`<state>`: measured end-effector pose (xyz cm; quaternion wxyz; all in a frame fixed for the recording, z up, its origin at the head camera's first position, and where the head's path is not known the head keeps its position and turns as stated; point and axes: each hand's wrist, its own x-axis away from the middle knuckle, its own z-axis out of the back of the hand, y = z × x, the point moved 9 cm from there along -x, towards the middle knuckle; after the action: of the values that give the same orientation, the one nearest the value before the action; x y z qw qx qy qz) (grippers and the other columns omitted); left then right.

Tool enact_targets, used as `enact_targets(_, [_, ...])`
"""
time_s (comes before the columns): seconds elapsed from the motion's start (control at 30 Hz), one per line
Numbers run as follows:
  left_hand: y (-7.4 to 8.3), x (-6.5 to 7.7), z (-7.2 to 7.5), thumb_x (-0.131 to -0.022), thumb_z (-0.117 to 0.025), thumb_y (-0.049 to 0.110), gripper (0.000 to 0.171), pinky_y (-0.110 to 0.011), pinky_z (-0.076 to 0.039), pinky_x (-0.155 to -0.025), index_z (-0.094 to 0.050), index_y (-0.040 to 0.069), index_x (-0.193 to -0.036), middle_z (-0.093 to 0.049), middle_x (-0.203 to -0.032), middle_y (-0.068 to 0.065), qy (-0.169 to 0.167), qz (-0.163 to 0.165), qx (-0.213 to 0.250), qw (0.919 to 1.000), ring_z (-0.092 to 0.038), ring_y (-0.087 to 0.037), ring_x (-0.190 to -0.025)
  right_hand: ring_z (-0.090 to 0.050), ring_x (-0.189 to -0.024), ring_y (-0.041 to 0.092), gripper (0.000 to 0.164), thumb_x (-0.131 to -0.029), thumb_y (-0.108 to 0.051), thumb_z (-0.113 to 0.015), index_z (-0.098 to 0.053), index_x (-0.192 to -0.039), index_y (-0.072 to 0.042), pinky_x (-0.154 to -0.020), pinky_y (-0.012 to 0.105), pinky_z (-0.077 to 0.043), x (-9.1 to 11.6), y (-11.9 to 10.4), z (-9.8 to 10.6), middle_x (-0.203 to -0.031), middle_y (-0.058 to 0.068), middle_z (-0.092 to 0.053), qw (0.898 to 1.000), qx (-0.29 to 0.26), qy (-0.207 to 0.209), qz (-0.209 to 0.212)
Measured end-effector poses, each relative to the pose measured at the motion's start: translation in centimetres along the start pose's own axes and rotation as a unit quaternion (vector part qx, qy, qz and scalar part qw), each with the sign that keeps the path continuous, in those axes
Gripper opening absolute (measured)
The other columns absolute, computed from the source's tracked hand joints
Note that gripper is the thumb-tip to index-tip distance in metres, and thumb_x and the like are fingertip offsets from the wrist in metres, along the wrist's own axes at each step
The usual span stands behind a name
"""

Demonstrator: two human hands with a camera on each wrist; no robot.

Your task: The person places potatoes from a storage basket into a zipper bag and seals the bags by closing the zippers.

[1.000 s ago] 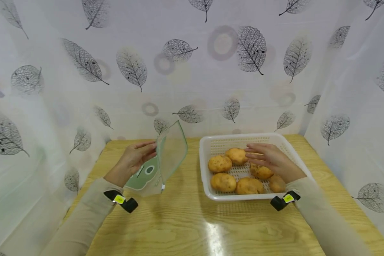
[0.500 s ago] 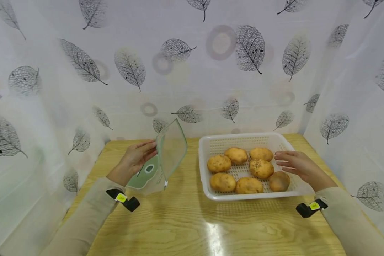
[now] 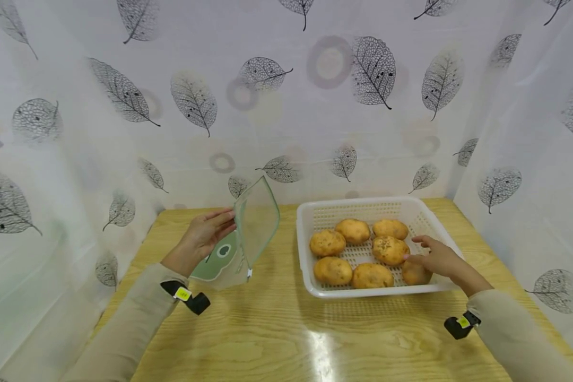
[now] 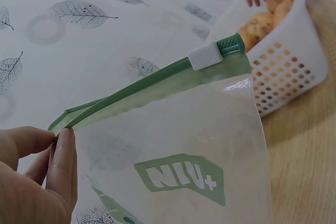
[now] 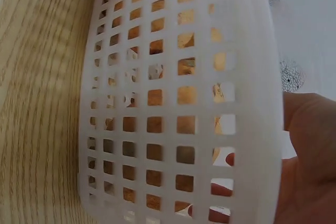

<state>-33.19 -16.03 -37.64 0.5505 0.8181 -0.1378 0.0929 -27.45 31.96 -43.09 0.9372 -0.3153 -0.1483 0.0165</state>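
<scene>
My left hand [image 3: 199, 241] pinches the top edge of a clear zip bag [image 3: 260, 220] with green trim, its mouth spread apart. In the left wrist view, a white slider [image 4: 206, 56] sits at the far end of the green zip, and thumb and fingers grip the near end. My right hand [image 3: 436, 259] reaches inside the right part of a white plastic basket [image 3: 302, 249], fingers spread. Its thumb and fingers are around the rightmost potato [image 3: 414, 275], which it partly covers. In the right wrist view, the basket's wall [image 5: 257, 103] hides most of the fingers.
Several other potatoes [image 3: 372, 276] lie in the basket, which has a perforated wall and floor. Both bag and basket are on a wood-grain table [image 3: 277, 329]. A white curtain [image 3: 286, 122] with leaf prints surrounds the table at the back and sides.
My right hand has moved right from above the potatoes, then lowered toward the rightmost one with thumb and fingers parted. The left hand keeps its grip on the bag, almost still.
</scene>
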Motion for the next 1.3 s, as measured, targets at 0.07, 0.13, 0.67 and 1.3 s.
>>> enact_targets(0.07, [0.0, 0.0, 0.0, -0.094, -0.059, 0.001, 0.018, -0.019, -0.059, -0.078, -0.071, 0.011, -0.085, -0.069, -0.084, -0.003, -0.001, 0.002, 0.005, 1.0, -0.067, -0.012, -0.077, -0.035, -0.12, 0.061, 0.081, -0.091, -0.041, -0.064, -0.029, -0.141, 0.012, -0.089, 0.066, -0.046, -0.1, -0.1, -0.2, -0.137, 0.044, -0.03, 1.0, 0.026, 0.007, 0.01])
enact_targets(0.13, [0.0, 0.0, 0.0, -0.094, -0.06, 0.002, 0.017, -0.019, -0.059, -0.078, -0.072, 0.011, -0.085, -0.069, -0.084, -0.003, -0.003, 0.003, 0.009, 0.9999, -0.067, -0.012, -0.077, -0.037, -0.119, 0.061, 0.083, -0.087, -0.038, -0.071, -0.031, -0.139, 0.014, -0.09, 0.066, -0.046, -0.1, -0.3, -0.3, -0.135, 0.046, -0.033, 0.999, 0.043, 0.009, 0.022])
enact_targets(0.67, [-0.3, 0.2, 0.0, -0.093, -0.062, 0.002, 0.015, -0.019, -0.059, -0.077, -0.071, 0.012, -0.087, -0.07, -0.083, -0.003, 0.0, 0.003, 0.0, 1.0, -0.068, -0.012, -0.076, -0.031, -0.123, 0.061, 0.097, -0.076, -0.025, -0.082, -0.023, -0.136, 0.025, -0.102, 0.069, -0.035, 0.2, 0.0, -1.2, -0.135, 0.047, -0.031, 0.999, 0.041, -0.021, 0.027])
enact_targets(1.3, [-0.3, 0.1, 0.0, -0.094, -0.059, 0.003, 0.017, -0.02, -0.059, -0.078, -0.071, 0.012, -0.087, -0.07, -0.084, -0.003, -0.002, 0.003, 0.004, 1.0, -0.069, -0.012, -0.077, -0.033, -0.122, 0.061, 0.092, -0.08, -0.032, -0.077, -0.028, -0.134, 0.024, -0.097, 0.067, -0.041, 1.0, -0.7, 0.6, -0.135, 0.046, -0.032, 1.0, 0.025, -0.014, 0.007])
